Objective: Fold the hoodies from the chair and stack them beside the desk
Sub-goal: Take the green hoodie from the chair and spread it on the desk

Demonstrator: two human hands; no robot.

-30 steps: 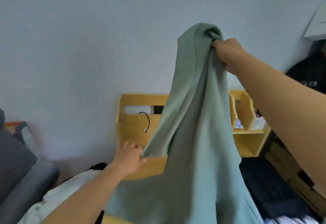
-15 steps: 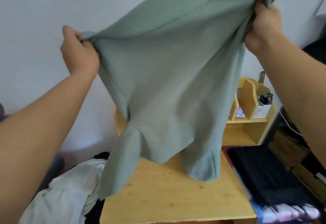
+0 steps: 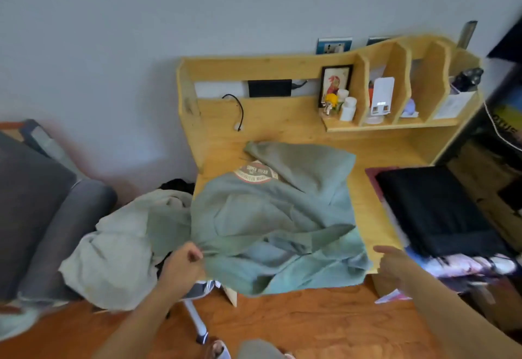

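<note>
One green hoodie [image 3: 271, 223] lies crumpled on the bench [image 3: 375, 206], its hem over the near edge and its hood toward the far edge. The left hand [image 3: 183, 265] pinches the hem at the near-left corner. The right hand [image 3: 395, 262] hangs relaxed, holding nothing, just beside the near-right hem. One pale hoodie [image 3: 124, 245] remains left of the bench, a dark garment under it

Round badge [image 3: 255, 172] on green hoodie [image 3: 271, 217]: lettering blurred, unreadable.
</note>
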